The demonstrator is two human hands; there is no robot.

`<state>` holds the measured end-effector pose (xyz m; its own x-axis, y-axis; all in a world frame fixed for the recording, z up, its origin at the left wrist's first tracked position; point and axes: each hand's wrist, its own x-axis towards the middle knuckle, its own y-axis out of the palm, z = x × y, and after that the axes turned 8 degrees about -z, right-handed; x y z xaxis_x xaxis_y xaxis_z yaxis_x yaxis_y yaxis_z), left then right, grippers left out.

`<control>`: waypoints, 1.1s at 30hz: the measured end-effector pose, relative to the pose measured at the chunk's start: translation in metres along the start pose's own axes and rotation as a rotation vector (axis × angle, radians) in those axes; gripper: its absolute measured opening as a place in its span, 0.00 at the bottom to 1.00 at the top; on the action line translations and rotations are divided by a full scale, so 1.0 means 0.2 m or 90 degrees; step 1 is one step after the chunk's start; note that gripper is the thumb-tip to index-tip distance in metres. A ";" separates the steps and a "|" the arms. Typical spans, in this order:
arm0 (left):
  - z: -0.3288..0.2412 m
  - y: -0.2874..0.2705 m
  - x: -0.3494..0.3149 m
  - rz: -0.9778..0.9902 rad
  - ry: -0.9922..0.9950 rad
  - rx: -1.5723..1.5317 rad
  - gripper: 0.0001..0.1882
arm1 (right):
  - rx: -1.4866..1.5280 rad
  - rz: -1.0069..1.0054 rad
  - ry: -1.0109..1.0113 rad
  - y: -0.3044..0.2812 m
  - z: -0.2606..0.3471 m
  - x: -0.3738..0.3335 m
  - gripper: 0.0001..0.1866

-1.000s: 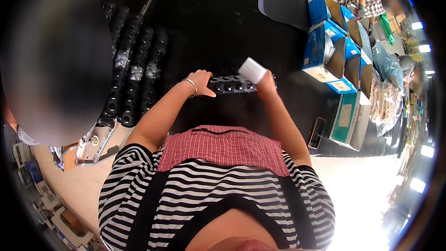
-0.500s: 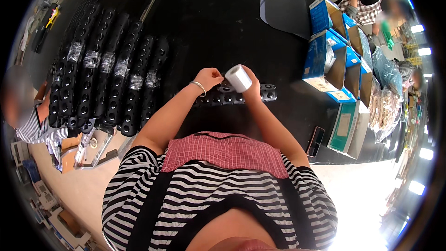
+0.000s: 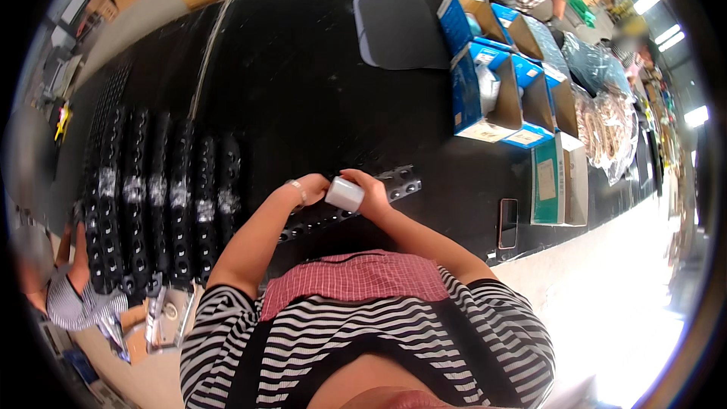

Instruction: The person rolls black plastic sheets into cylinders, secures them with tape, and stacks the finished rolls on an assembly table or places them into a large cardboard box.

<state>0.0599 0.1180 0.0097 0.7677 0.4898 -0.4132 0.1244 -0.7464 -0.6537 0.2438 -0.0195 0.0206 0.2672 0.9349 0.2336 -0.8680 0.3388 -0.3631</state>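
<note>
My right hand (image 3: 369, 195) is closed around a white roll of stretch film (image 3: 345, 195), which lies tilted just above the table. My left hand (image 3: 311, 188) is beside the roll, its fingers curled together in a pinch; what they hold, if anything, is too small to make out. Beneath both hands a black studded strip (image 3: 404, 183) runs slantwise across the table in front of me, its middle partly hidden by my hands and the roll. Left of my arms, several bundles of like black strips (image 3: 180, 216) lie side by side, with clear film wrapped round their middles.
Blue open cardboard boxes (image 3: 471, 95) stand at the right of the black table (image 3: 295, 68). Nearer are a green and white box (image 3: 559, 182) and a phone (image 3: 508, 223). A dark flat sheet (image 3: 401, 30) lies farther back. Other people are at the left and far right.
The view has shifted, so the table and bundles sit lower. My right hand has turned the roll; its hollow end no longer shows. My left hand stays pinched, closer to the roll.
</note>
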 end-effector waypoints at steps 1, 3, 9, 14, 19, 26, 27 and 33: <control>0.00 -0.01 -0.04 -0.046 -0.016 -0.066 0.15 | -0.015 0.014 -0.004 0.02 0.00 0.07 0.26; -0.08 0.04 -0.15 -0.218 -0.069 0.008 0.18 | -0.049 -0.008 -0.025 0.06 -0.05 0.22 0.18; -0.29 0.28 -0.36 -0.425 -0.016 0.340 0.61 | 0.031 0.021 0.037 0.18 -0.06 0.58 0.18; -0.05 0.00 -0.06 -0.395 -0.043 0.382 0.61 | 0.103 0.127 -0.046 0.13 0.01 0.46 0.21; 0.07 -0.45 0.17 -0.320 0.003 0.196 0.47 | 0.080 0.064 0.022 0.17 -0.06 0.53 0.17; -0.02 -0.20 0.09 -0.496 0.011 0.424 0.49 | -0.003 0.065 0.071 0.29 -0.16 1.01 0.18; -0.03 -0.24 0.11 -0.457 -0.040 0.422 0.53 | 0.032 0.058 0.025 0.30 -0.13 1.03 0.18; 0.44 -0.46 0.30 -0.511 -0.150 0.487 0.44 | 0.077 0.111 -0.185 0.31 0.19 0.79 0.18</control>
<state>0.0398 0.2554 -0.0105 0.4912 0.8361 0.2442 0.0487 0.2535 -0.9661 0.2156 0.1449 0.0688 -0.0049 0.9027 0.4303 -0.9377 0.1453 -0.3155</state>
